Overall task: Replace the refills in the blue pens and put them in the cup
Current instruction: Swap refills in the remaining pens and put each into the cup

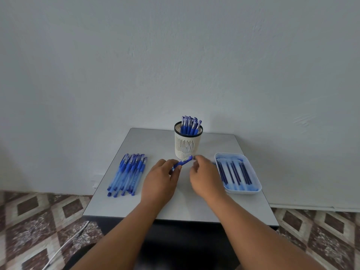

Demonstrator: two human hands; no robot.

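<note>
My left hand (162,177) grips a smooth blue pen (183,162); right hand (202,176) fingers pinch its end, before the slotted round cup (188,145).

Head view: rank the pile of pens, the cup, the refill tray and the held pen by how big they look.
1. refill tray and pile of pens, too alike to separate
2. cup
3. held pen

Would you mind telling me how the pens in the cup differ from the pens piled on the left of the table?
The pens in the cup stand upright, caps up, inside the cup. The pile of pens lies flat on the table, loosely side by side. Both groups are blue with clear barrels.
</note>
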